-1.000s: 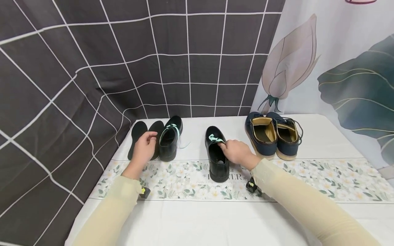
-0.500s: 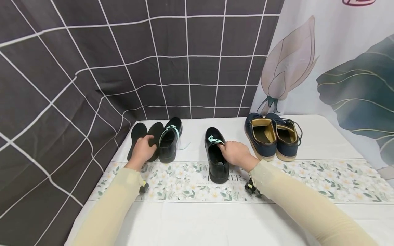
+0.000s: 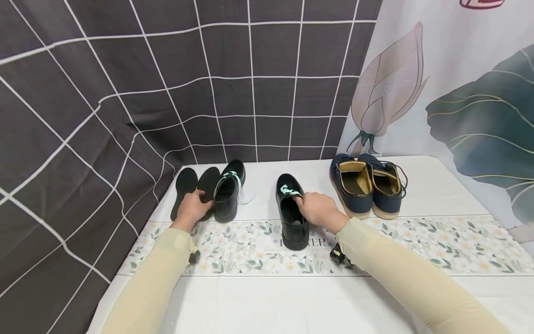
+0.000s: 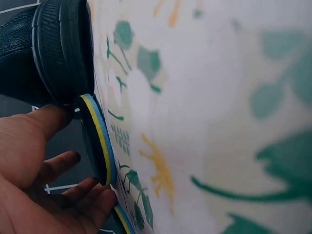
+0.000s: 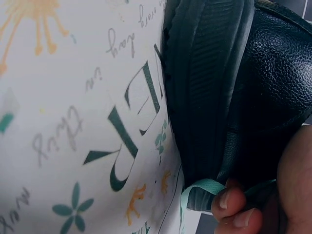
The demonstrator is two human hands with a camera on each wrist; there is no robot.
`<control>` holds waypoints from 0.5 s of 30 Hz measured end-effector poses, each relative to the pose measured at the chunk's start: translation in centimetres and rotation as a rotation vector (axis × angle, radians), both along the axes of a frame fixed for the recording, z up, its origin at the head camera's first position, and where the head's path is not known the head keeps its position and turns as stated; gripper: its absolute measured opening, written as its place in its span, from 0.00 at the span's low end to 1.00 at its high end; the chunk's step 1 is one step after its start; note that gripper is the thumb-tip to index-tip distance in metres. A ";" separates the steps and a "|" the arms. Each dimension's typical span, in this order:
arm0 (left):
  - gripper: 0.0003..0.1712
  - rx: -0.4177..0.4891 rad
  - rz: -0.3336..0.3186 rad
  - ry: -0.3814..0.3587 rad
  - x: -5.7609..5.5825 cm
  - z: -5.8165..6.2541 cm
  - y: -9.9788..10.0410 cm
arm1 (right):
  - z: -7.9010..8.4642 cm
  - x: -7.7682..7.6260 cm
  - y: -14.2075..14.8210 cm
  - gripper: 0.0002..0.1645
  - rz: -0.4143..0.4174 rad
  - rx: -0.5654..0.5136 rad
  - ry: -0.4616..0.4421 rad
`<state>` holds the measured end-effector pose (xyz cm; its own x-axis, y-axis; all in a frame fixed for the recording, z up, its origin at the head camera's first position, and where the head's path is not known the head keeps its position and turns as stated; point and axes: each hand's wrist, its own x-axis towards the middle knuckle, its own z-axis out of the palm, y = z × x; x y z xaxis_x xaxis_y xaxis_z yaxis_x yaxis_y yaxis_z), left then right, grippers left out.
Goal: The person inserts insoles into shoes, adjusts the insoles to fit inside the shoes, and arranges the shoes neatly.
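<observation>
My right hand (image 3: 317, 208) grips the side of a black leather shoe (image 3: 295, 236), thumb inside the opening and fingers outside. This shoe has mint-green laces; in the right wrist view, fingertips (image 5: 229, 201) touch its side (image 5: 278, 63) beside a lace. Over the inner one of two flat black insoles (image 3: 209, 178), my left hand (image 3: 192, 208) holds the edges between thumb and fingers. Blue and yellow layers show along this insole's edge (image 4: 100, 139) in the left wrist view. The outer insole (image 3: 186, 181) lies to its left. Close on its right stands the matching black shoe (image 3: 226, 204).
A pair of navy shoes (image 3: 356, 202) with tan linings stands at the back right. The white table (image 3: 250, 301) has a floral printed band (image 3: 246, 250) across it. Dark grid cloth (image 3: 233, 93) hangs behind and along the left side.
My left hand has come down from above onto the inner insole, its thumb and fingers now at the edges. The right hand keeps its grip on the black shoe.
</observation>
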<state>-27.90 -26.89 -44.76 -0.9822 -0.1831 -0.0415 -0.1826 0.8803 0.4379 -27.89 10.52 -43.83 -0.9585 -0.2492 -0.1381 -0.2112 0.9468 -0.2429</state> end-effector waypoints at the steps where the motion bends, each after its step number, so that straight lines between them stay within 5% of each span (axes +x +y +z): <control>1: 0.36 -0.007 -0.004 -0.004 0.0 0.0 0.0 | 0.0 0.0 0.0 0.36 0.000 0.002 -0.001; 15: 0.37 -0.050 -0.022 -0.021 0.3 0.2 0.0 | 0.0 0.0 0.0 0.35 -0.001 0.011 -0.005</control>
